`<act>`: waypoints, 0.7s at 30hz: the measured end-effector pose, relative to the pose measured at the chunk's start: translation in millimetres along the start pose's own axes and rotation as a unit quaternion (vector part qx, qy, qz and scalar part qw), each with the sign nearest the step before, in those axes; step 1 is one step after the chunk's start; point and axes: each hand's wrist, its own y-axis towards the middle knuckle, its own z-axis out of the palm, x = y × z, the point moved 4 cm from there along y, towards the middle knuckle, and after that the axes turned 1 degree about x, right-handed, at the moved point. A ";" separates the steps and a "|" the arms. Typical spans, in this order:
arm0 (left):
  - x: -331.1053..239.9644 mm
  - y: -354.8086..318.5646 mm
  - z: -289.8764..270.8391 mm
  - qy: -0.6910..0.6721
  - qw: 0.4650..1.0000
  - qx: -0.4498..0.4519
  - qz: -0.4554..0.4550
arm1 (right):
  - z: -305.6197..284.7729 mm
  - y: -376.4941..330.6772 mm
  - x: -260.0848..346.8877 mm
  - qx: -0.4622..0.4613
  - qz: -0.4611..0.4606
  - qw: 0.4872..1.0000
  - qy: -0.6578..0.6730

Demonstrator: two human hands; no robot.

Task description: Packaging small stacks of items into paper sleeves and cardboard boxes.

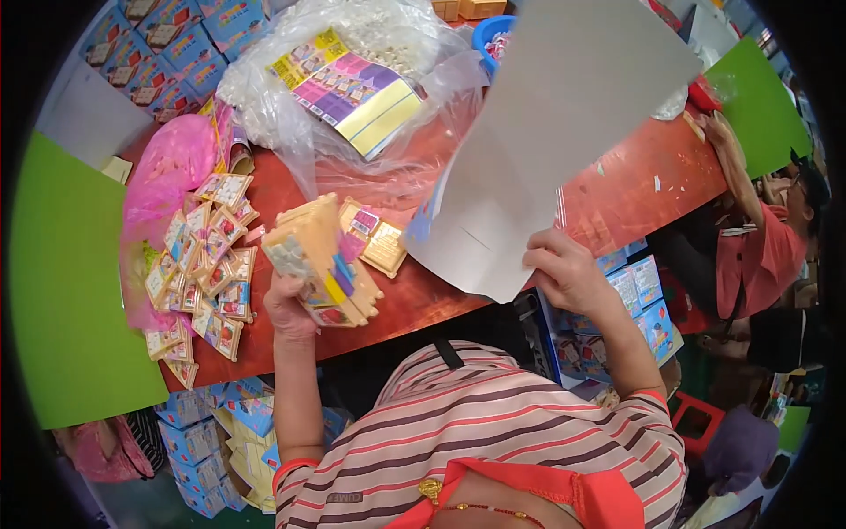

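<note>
Here, over a long red tabletop (617, 203), a large grey-white sheet (511, 176) curls at its lower end, right of a thick stack of cream plastic cases with coloured pictures (322, 256). Such a sheet likely wants a light pinch against creasing; the stack, an even squeeze. The right hand (567, 269), elbow bent, pinches the sheet's lower right edge; the left hand (291, 304), forearm raised, grips the stack's lower left side.

Red tabletop (634, 203), faint sheen, edge bowed by lens; flat green panel (70, 291) at left; second green panel (756, 101), upper right; pale grey surface (86, 132), upper left, wall or board unclear; green floor (236, 520) below; red plastic stool (695, 418), lower right; tabletop bright, shadow beneath.
</note>
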 end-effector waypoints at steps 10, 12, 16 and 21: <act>38.7 -4.1 97.8 0.076 0.996 0.044 0.029 | -51.3 6.0 28.8 -0.130 0.046 0.989 0.056; 49.1 -2.7 107.9 0.095 0.993 0.061 0.030 | -49.0 15.5 39.4 -0.086 -0.001 0.995 0.056; 65.2 0.7 124.1 0.060 0.991 0.120 0.014 | -30.2 39.0 48.9 -0.070 0.001 0.997 0.019; 79.3 -0.8 149.3 0.166 0.975 0.131 0.064 | 0.0 49.0 62.2 -0.073 0.036 0.938 0.337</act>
